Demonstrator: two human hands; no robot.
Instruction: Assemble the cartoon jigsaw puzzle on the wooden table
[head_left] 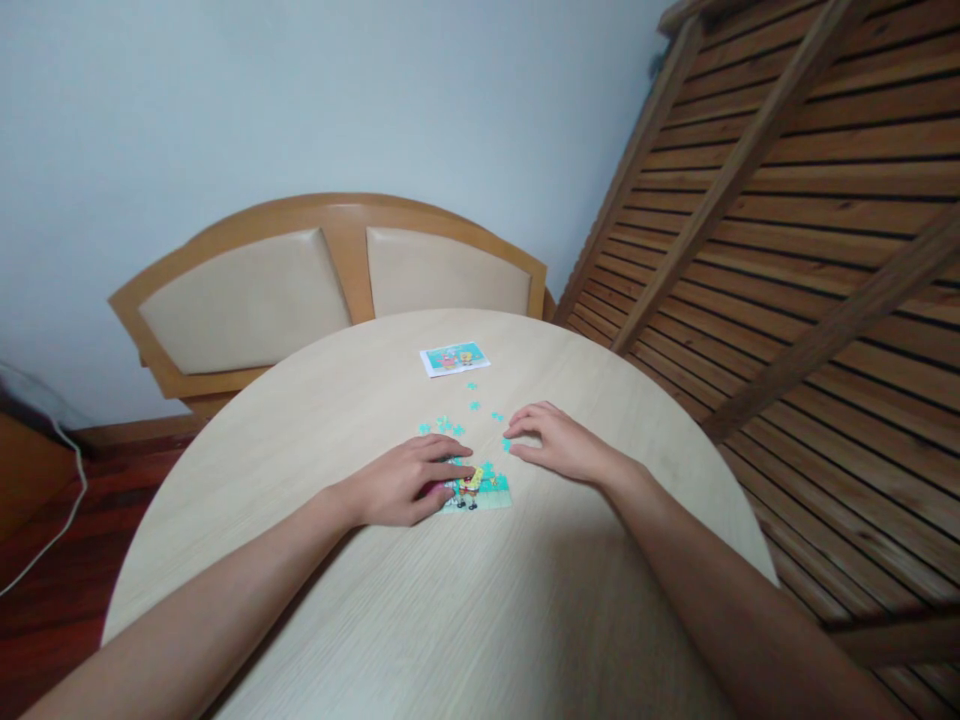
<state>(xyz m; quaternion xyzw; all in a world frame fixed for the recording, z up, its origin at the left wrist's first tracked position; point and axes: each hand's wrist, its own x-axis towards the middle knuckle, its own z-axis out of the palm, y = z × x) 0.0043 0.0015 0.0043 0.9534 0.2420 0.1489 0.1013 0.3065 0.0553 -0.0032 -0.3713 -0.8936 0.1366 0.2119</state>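
A partly assembled jigsaw puzzle (491,497) lies on the table, showing a yellow cartoon figure on a teal and pale ground. My left hand (409,480) rests over its left side, fingers stretched out and spread, covering part of the picture. To the upper right of the puzzle, my right hand (559,440) has its thumb and fingertips curled around a small teal puzzle piece (507,445). Several loose puzzle pieces (444,425) are scattered just beyond my left hand. Another loose piece (497,416) lies near my right fingertips.
A printed picture card (455,358) with two cartoon figures lies farther back on the round wooden table (360,620). Behind the table stands a bench with a padded backrest (247,300). A slatted wooden panel (787,250) leans at the right. A white cable (79,480) hangs at the left.
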